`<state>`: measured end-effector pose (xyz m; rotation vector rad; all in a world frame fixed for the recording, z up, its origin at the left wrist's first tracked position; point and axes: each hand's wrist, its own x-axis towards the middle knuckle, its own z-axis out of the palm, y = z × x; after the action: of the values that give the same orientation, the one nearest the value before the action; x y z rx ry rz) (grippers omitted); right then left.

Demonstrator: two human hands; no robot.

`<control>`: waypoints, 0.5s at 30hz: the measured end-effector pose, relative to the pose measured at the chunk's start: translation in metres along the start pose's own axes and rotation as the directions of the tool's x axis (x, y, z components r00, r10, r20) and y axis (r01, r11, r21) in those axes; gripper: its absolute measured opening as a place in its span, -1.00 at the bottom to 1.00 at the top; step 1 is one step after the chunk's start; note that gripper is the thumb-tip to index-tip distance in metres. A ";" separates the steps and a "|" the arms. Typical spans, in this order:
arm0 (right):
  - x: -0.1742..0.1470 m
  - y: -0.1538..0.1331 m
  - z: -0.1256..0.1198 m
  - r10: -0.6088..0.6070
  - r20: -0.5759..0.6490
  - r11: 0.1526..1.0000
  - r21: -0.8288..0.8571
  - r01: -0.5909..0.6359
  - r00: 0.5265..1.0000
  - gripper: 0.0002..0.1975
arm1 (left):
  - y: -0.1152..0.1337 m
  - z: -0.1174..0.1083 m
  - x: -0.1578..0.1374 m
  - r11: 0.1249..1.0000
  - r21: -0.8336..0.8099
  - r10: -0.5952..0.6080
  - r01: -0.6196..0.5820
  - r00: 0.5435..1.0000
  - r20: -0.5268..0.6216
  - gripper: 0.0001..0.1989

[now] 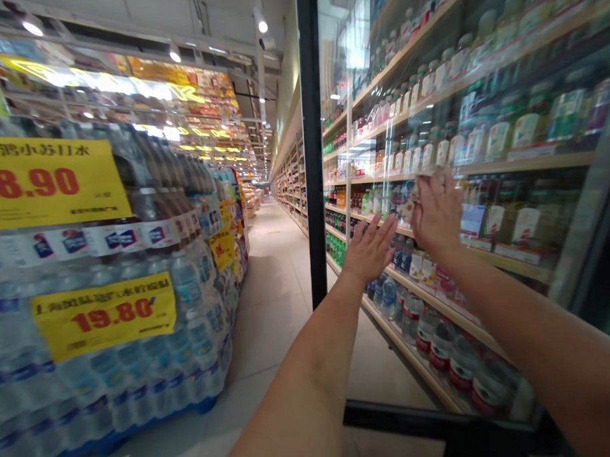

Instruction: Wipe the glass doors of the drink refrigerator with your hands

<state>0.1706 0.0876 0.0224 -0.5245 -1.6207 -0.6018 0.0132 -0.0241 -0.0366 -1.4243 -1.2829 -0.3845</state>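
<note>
A glass cooler door with a black frame [313, 155] stands in front of me, bottled drinks showing through its pane. My right hand [437, 214] presses a crumpled, pale cloth [417, 184] to the glass; only the cloth's edges show around the fingers. To its left, my left hand [370, 249] is open, fingers spread toward the same pane and nothing in it. Whether the left palm touches the glass, I cannot tell.
Shelves of bottles [427, 154] fill the cooler behind the glass. Shrink-wrapped water bottles [139, 357] are stacked on the left, with yellow price signs [105, 315] on them. A tiled aisle [278, 256] runs between stack and door. The door's black bottom rail [416, 414] crosses low down.
</note>
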 end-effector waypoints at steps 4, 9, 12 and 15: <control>0.001 0.002 -0.005 -0.208 0.132 0.978 0.047 0.203 0.969 -0.42 | 0.000 -0.002 0.000 1.000 -0.005 -0.004 0.004 1.000 0.012 -0.38; 0.002 -0.002 -0.005 0.006 0.021 1.000 -0.009 -0.006 1.000 -0.38 | -0.001 0.002 0.000 1.000 -0.013 0.003 -0.002 1.000 0.012 -0.35; 0.003 -0.005 -0.002 -0.254 0.149 0.967 0.042 0.250 0.956 -0.41 | -0.001 0.004 0.000 1.000 -0.011 0.009 -0.009 1.000 -0.010 -0.37; 0.011 -0.004 -0.001 -0.179 0.112 0.984 0.005 0.180 0.977 -0.40 | -0.001 0.005 0.000 1.000 -0.011 0.007 -0.007 1.000 -0.018 -0.35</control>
<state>0.1669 0.0841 0.0327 -0.4244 -1.7865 -0.7212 0.0102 -0.0204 -0.0371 -1.4317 -1.2630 -0.3992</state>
